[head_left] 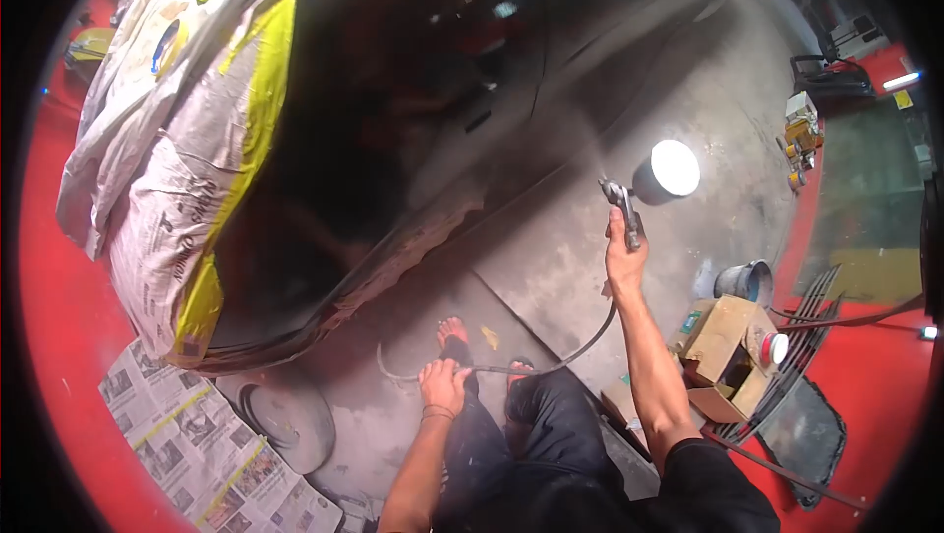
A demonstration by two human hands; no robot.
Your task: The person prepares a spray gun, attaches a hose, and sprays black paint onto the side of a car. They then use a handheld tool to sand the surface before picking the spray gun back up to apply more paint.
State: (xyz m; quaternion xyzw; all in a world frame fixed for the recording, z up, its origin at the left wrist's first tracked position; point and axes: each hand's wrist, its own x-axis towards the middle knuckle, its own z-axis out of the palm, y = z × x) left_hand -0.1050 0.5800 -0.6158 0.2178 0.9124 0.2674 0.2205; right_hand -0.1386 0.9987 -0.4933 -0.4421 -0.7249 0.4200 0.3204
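Observation:
My right hand (626, 256) is wrapped round the handle of a spray gun (621, 201), held out toward the lower side of a dark car body (393, 140). The gun's round cup (671, 169) glares bright white, and a faint mist shows by the nozzle. An air hose (592, 339) runs from the gun's handle down in a curve to my left hand (443, 385), low in front of my legs. My left fingers are closed over the hose, and its far end loops on beyond them.
Plastic sheeting with yellow tape (187, 169) covers part of the car. Newspaper sheets (187, 435) and a round disc-like object (290, 425) lie at lower left. On the right are a cardboard box (726, 341), a bucket (747, 282) and a glass panel (870, 199).

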